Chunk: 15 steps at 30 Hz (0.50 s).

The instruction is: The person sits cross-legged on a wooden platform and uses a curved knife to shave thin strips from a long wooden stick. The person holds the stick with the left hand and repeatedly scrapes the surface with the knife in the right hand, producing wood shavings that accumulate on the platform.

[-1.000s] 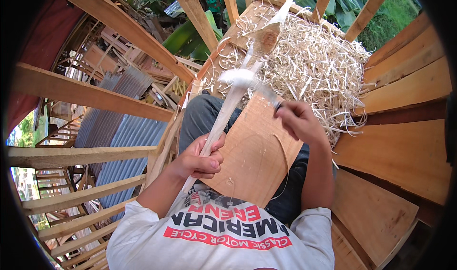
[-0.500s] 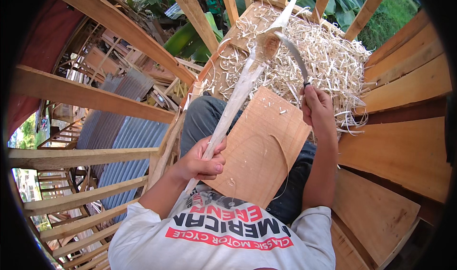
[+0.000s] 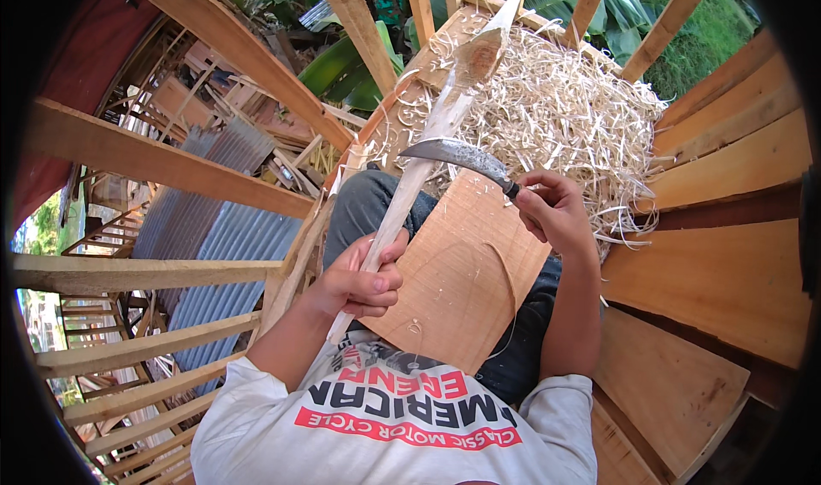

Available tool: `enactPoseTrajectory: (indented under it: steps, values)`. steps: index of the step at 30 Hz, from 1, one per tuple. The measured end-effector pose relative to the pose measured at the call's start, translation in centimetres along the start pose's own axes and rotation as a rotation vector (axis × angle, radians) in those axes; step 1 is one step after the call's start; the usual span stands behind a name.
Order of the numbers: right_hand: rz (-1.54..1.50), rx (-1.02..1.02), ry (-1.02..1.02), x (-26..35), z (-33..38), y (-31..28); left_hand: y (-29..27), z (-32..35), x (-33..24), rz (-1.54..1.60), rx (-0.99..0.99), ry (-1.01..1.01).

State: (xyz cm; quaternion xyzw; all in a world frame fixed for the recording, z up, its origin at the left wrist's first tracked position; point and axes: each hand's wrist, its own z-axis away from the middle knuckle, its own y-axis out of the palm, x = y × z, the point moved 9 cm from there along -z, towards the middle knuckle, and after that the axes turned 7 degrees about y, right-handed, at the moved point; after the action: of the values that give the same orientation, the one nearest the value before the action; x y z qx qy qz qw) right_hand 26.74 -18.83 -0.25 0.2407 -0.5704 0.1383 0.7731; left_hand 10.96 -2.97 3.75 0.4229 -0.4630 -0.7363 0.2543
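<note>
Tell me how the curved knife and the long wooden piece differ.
The knife is curved and grey-bladed; the wooden piece is pale and mostly straight.
The knife is short; the wooden piece is much longer.
The right hand grips the knife; the left hand grips the wooden piece.
Both are hand-held.

The long carved wooden stick [image 3: 400, 204] is pale cream, with a brown patch toward its far end. The curved metal knife [image 3: 466, 157] has a mottled grey blade and black handle. The rectangular wooden board [image 3: 457, 280] is grain-lined tan; the curled wood shavings [image 3: 569, 117] are cream-white.
</note>
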Motion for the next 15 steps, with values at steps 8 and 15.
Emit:
enactPoseTrajectory:
  steps: [8,15]
  values:
    - [-0.031,-0.091,0.036,-0.1,0.1,-1.5,-0.6,1.2,1.1,0.117,0.020,0.002]
    - [-0.033,0.022,-0.168,-0.3,-0.3,2.5,0.4,-0.3,1.1,0.196,0.137,-0.005]
